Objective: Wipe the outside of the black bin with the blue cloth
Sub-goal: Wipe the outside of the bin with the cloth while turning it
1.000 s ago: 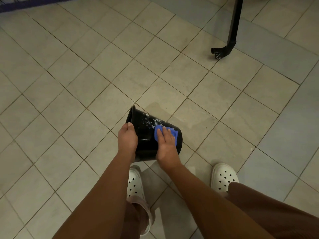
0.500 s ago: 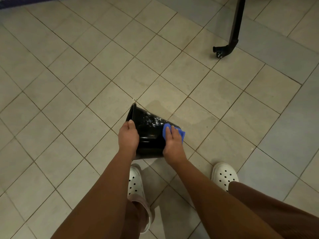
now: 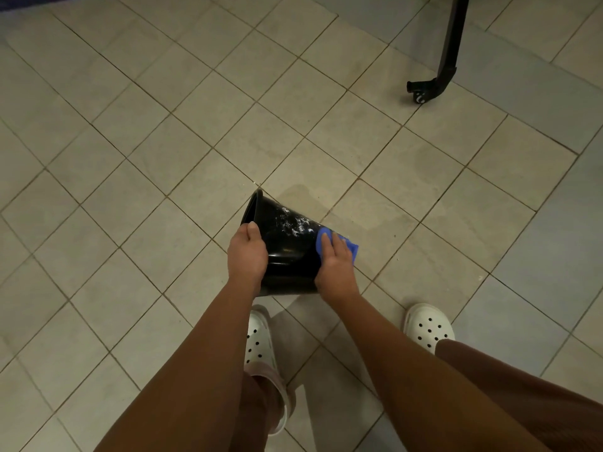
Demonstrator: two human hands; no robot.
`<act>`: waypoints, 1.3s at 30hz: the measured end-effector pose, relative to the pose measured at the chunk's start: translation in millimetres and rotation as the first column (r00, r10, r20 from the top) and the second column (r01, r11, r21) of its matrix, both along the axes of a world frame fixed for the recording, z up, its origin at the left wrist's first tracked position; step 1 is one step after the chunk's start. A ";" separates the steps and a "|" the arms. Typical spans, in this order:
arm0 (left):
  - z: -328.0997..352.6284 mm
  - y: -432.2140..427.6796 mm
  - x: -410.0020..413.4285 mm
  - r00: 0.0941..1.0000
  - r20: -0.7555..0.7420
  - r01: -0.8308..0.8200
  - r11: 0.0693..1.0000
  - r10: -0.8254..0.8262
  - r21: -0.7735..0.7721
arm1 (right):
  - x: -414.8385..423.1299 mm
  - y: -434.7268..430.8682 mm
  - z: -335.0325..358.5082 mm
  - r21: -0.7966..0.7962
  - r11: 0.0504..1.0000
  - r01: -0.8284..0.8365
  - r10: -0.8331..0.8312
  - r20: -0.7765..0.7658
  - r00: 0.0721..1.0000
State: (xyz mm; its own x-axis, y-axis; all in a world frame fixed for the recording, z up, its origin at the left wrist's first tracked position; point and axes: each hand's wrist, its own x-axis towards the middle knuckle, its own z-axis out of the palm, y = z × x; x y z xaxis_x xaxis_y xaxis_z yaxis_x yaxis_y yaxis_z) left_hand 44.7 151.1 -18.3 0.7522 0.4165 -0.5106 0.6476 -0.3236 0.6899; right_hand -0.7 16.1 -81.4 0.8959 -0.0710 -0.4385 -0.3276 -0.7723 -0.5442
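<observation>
**Bin wall being wiped near the base**

The bin [image 3: 287,252] is being held tipped on its side over the floor [image 3: 163,158], just ahead of the shoes [image 3: 257,340]. Its mouth is turned away to the left and its base to the right. Whether it is touching the tiles cannot be told. Its rim is being gripped by the left hand [image 3: 246,254], with the fingers curled over the edge. The cloth [image 3: 350,247] is being pressed flat against the wall near the base by the right hand [image 3: 334,265]. That hand's fingers are lying straight and close together on top of the cloth, not clamped round it.

White specks [image 3: 295,223] are showing on the upper wall between the two hands, so the wiping is judged to be only partly done. The stroke is probably best carried from the base toward the rim, straight through the specks, with even pressure kept under the whole palm. The wall looks glossy and may be slippery, so the rim should be held firmly against each push. The underside is hidden, so the bin will likely need turning by the rim to bring that side up. The cloth should be kept flat, as bunching would mean less contact.
</observation>
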 end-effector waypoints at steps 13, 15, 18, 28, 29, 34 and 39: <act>-2.3 4.5 -2.1 0.999 0.016 0.048 0.997 -0.049 0.061 | 7.0 21.1 15.3 -0.110 0.988 -0.107 0.111 0.030 0.993; -2.6 4.2 -3.8 0.998 0.026 0.062 0.995 -0.064 0.077 | 13.7 3.5 9.6 -0.074 0.995 -0.062 0.058 -0.052 0.997; -1.9 2.6 -3.9 0.995 0.036 0.088 0.991 -0.092 0.103 | 8.1 -10.0 4.9 -0.081 0.996 0.042 -0.053 -0.139 0.989; -2.8 3.7 -3.7 0.993 0.019 0.111 0.981 -0.116 0.161 | 14.8 14.8 10.9 -0.125 0.986 -0.112 0.110 -0.024 0.994; -2.3 3.9 -4.2 0.993 0.018 0.112 0.980 -0.117 0.162 | 17.9 7.3 7.7 -0.084 0.993 -0.078 0.074 -0.047 0.996; -1.0 0.4 -4.4 0.989 0.011 0.145 0.974 -0.149 0.173 | 10.2 -9.7 2.8 -0.084 0.989 0.118 -0.132 -0.202 0.970; -6.5 5.5 -6.5 0.993 -0.006 0.116 0.977 -0.117 0.177 | 1.0 31.4 13.8 -0.139 0.984 0.109 -0.128 -0.133 0.983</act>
State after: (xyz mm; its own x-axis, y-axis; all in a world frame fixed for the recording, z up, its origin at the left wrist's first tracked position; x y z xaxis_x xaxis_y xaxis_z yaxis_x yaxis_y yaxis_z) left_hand 38.2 156.6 -24.8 0.8033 0.4087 -0.4332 0.5948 -0.5137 0.6183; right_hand 0.3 47.6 -67.6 0.8078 -0.2375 -0.5395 -0.4869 -0.7847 -0.3835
